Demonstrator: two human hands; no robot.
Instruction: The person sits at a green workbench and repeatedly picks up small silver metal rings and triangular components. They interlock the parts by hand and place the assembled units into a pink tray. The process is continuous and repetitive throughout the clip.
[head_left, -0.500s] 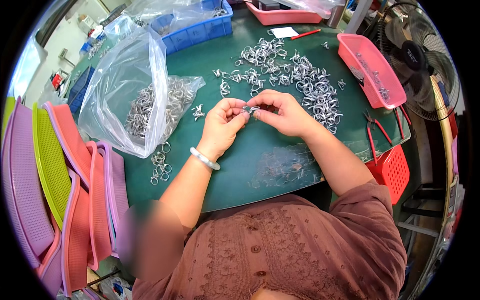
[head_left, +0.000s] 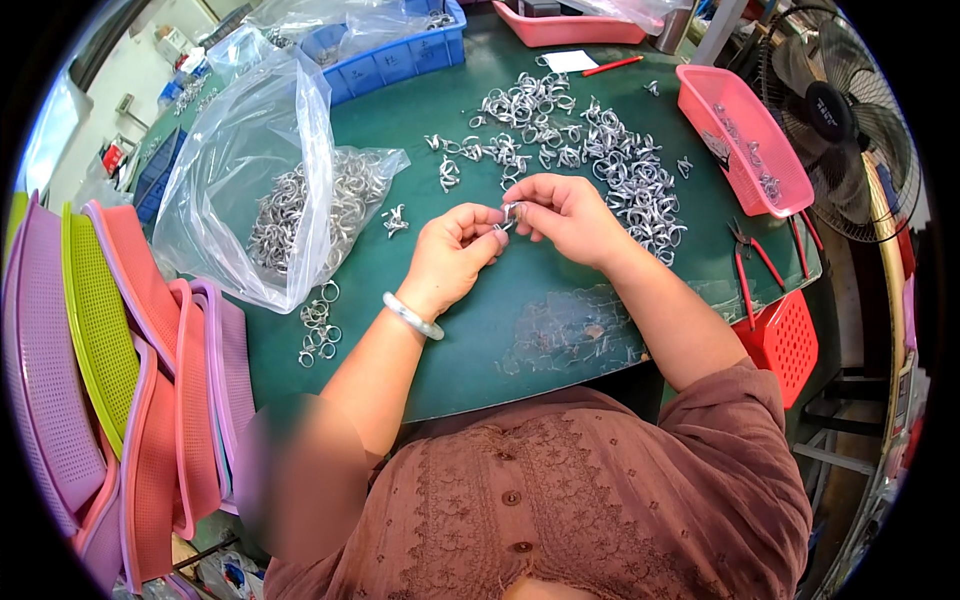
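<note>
My left hand (head_left: 452, 258) and my right hand (head_left: 572, 222) meet over the green table, their fingertips pinched close together. Between them are small silvery metal rings (head_left: 511, 214), one at each hand's fingertips; whether the two are joined I cannot tell. A light bangle sits on my left wrist. Just beyond my right hand spreads a heap of similar metal rings (head_left: 640, 190). To the left of my left hand lies a small cluster of rings (head_left: 396, 221), and a clear plastic bag (head_left: 300, 240) full of such rings stands farther left.
Several rings (head_left: 320, 330) lie by the table's left edge, beside stacked coloured baskets (head_left: 185, 400). At the right are a pink basket (head_left: 745, 145), red-handled pliers (head_left: 755, 262) and a fan (head_left: 835, 110). A blue crate (head_left: 395, 70), white paper (head_left: 570, 62) and a red pencil (head_left: 612, 66) are at the back.
My fingertips have drawn slightly apart and tilted, so the rings between them show more clearly. My right hand's fingers have shifted a little upward. The other things lie as before.
</note>
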